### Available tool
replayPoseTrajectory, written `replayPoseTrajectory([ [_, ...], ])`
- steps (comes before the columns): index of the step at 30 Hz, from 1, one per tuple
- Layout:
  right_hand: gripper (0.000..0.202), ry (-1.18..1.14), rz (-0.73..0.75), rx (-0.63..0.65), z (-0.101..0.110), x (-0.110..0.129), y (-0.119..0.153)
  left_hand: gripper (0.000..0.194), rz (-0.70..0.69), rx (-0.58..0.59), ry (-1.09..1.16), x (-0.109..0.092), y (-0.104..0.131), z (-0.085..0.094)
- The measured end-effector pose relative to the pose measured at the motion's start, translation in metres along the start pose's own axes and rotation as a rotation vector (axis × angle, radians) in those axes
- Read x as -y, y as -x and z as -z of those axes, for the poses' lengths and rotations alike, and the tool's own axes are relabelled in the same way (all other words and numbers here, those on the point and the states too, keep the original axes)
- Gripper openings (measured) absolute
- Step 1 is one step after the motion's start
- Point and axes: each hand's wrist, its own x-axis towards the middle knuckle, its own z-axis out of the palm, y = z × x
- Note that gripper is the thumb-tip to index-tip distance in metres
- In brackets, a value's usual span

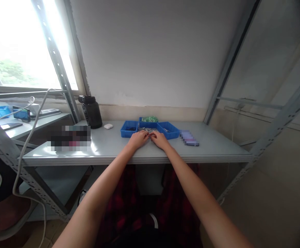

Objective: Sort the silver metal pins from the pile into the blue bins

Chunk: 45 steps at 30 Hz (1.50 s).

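Observation:
My left hand (139,139) and my right hand (159,139) meet at the front of the middle blue bin, fingertips close together. Both hands have their fingers closed; whatever lies between them is too small to name. Behind them the middle bin holds a heap of thin metal pieces (148,130). Small dark pieces lie in the left blue bin (125,133), and a few metal pieces in the right blue bin (172,133). Green material (150,119) fills another bin at the back.
On the table (108,146), a black bottle (92,113) and a white case (108,126) stand left of the bins. A blurred phone-like object (189,137) lies to their right. Metal shelf posts flank both sides; a white cable (27,144) hangs at left.

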Motion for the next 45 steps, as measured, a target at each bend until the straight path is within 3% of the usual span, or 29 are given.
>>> replayPoseTrajectory([
  [4, 0.021, -0.010, 0.040, 0.046, 0.000, 0.002, 0.000, 0.028, -0.001, -0.002, -0.002, -0.002, 0.001, 0.002],
  [9, 0.021, -0.040, 0.052, 0.003, 0.002, 0.007, 0.003, 0.022, 0.046, -0.130, 0.008, -0.005, 0.002, 0.004],
  [17, 0.022, -0.095, 0.061, -0.123, 0.003, 0.011, 0.004, 0.022, 0.055, -0.054, 0.008, -0.003, 0.001, 0.000],
  [26, 0.020, -0.091, 0.031, -0.102, 0.003, 0.011, 0.003, 0.027, -0.055, 0.029, 0.029, 0.001, 0.000, 0.000],
  [32, 0.018, -0.076, -0.017, -0.043, 0.004, 0.009, 0.003, 0.024, -0.041, -0.009, 0.054, 0.003, -0.001, -0.004],
  [45, 0.018, -0.087, -0.050, -0.157, 0.005, 0.007, 0.002, 0.024, 0.028, -0.123, 0.012, 0.002, -0.001, -0.003],
])
